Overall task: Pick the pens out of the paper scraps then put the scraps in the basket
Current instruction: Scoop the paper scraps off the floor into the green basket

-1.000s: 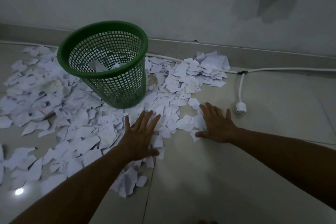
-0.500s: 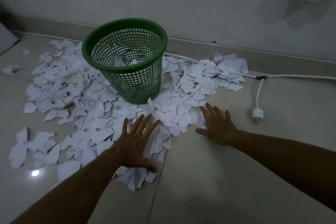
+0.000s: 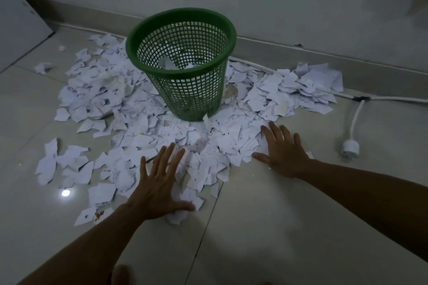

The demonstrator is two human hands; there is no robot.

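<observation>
Head view, dim light. Green mesh basket (image 3: 185,71): upright on tiled floor (image 3: 266,227), near wall, a few scraps inside. White paper scraps (image 3: 129,127): spread around basket base, densest left, front and right. Left hand (image 3: 157,187): palm down on near edge of scraps, fingers (image 3: 165,155) straight and spread wide, holding nothing. Right hand (image 3: 283,152): flat at right edge of scraps, fingers spread, holding nothing. Pens: none discernible among scraps. White cable (image 3: 355,118) with plug (image 3: 350,148): on floor, right of scraps.
</observation>
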